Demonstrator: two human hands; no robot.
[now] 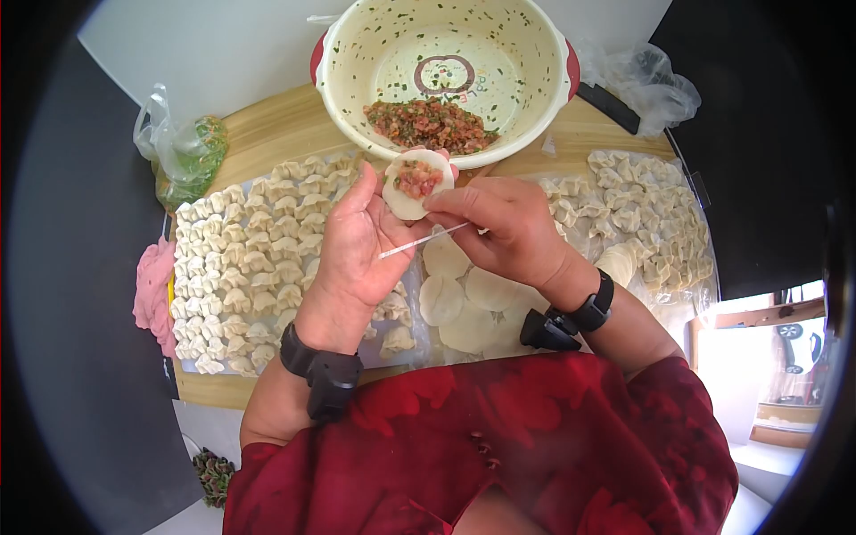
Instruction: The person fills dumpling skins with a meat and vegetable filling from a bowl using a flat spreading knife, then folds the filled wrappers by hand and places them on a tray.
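Observation:
My left hand holds a round dumpling wrapper on its fingers, near the front rim of a big cream basin. A small heap of meat filling with green bits lies on the wrapper. My right hand is closed, thumb and finger touching the wrapper's lower right edge. A thin white stick juts from my right hand across my left palm; its other end is hidden in the fingers. Below the hands, loose wrappers overlap on plastic. More chopped filling sits in the basin.
Rows of folded dumplings cover a sheet at left, with more dumplings at right. A bag of greens stands back left, and a pink cloth hangs at the table's left edge. Clear plastic lies back right.

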